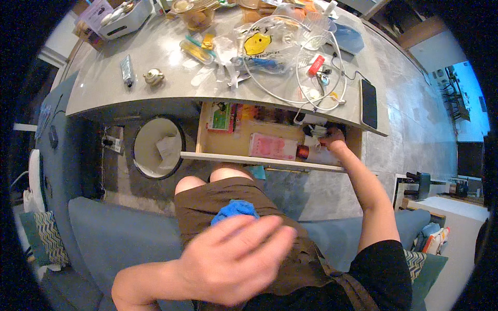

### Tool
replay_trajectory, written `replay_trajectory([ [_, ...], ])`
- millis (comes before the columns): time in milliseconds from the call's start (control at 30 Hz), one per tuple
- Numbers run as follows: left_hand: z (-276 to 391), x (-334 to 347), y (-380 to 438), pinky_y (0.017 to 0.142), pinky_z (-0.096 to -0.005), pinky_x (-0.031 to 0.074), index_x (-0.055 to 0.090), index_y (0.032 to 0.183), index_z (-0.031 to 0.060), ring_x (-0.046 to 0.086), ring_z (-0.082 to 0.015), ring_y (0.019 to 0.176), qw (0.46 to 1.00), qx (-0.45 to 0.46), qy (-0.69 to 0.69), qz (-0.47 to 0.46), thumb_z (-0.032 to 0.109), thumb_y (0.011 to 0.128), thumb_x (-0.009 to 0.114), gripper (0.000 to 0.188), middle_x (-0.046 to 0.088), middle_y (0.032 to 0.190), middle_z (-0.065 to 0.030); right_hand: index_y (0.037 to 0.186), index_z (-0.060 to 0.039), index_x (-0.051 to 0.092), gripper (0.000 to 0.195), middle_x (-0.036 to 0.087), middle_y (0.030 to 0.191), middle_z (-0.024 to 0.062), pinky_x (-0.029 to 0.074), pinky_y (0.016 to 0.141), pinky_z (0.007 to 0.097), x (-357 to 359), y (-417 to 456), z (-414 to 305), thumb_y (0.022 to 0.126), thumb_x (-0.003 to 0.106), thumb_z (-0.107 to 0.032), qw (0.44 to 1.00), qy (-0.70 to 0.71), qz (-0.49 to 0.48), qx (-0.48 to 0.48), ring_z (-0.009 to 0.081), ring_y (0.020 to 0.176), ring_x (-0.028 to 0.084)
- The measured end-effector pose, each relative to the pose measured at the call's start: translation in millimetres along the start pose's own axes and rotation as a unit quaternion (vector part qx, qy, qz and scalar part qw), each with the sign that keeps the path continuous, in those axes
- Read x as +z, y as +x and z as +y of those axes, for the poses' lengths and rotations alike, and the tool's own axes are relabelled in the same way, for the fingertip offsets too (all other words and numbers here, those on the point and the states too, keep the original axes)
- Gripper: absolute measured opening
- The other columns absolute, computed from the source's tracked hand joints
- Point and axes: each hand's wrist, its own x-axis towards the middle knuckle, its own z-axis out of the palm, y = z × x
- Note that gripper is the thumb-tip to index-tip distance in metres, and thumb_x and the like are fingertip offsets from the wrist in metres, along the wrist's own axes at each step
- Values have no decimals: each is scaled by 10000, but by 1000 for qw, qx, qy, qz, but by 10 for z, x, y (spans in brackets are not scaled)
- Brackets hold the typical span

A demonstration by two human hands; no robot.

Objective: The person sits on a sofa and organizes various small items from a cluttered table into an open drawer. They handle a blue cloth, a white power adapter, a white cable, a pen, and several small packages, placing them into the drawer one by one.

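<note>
My right hand [334,139] reaches into the right end of an open drawer [243,145], at some white and dark items [317,131]; its fingers are partly hidden, so a grip cannot be made out. Beside those items, a pink patterned packet [273,147] and a dark red cylindrical thing [302,151] lie along the drawer's front. My left hand [237,256], blurred, is raised above my lap, its fingers extended and slightly bent, with no object visible in it. Just beyond it, a blue cloth [236,210] rests on my brown clothing.
Over the drawer, the grey tabletop [167,93] carries a looped white cable [268,94], a printed clear plastic bag [268,42], a smartphone [368,104], a red lighter-like item [316,65], a tube [127,70] and a small metal pot [153,77]. A round bin [159,147] stands left of the drawer.
</note>
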Motion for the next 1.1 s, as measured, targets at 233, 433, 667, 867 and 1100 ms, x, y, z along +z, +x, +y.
replay_trajectory([
  [233,531,370,418,921,-449,332,606,1008,84,424,-307,1091,958,16,93,272,379,685,636,438,524,1096,-112,1082,-55,520,592,581,1014,170,444,791,369,-685,-396,-702,622,673,-396,1000,10,3,21,329,921,559],
  [433,839,286,639,815,-331,409,633,871,91,483,-270,955,941,-104,-28,321,269,705,626,243,543,1029,-106,932,-34,595,394,623,840,148,461,688,363,-939,-511,-855,682,630,-336,995,-13,25,94,293,777,600],
  [667,921,321,777,753,-333,424,597,884,37,501,-251,894,933,11,-26,358,193,725,586,223,546,921,-108,852,-35,592,221,605,768,119,459,640,291,-1252,-964,-1399,734,616,-219,974,194,101,-67,208,686,590],
  [867,1161,474,933,748,-369,422,552,998,20,458,-280,987,921,163,-112,335,211,772,534,297,480,1059,-109,845,-17,591,162,611,760,89,460,631,259,-1339,-1183,-1555,732,622,-129,958,232,110,-126,151,666,574],
  [1100,1168,302,598,792,-367,437,533,1024,10,500,-285,997,928,207,-20,310,182,756,521,319,512,1087,-134,848,-2,577,117,581,686,51,420,549,230,-1443,-1208,-1649,762,593,-79,938,303,117,-124,98,577,508],
])
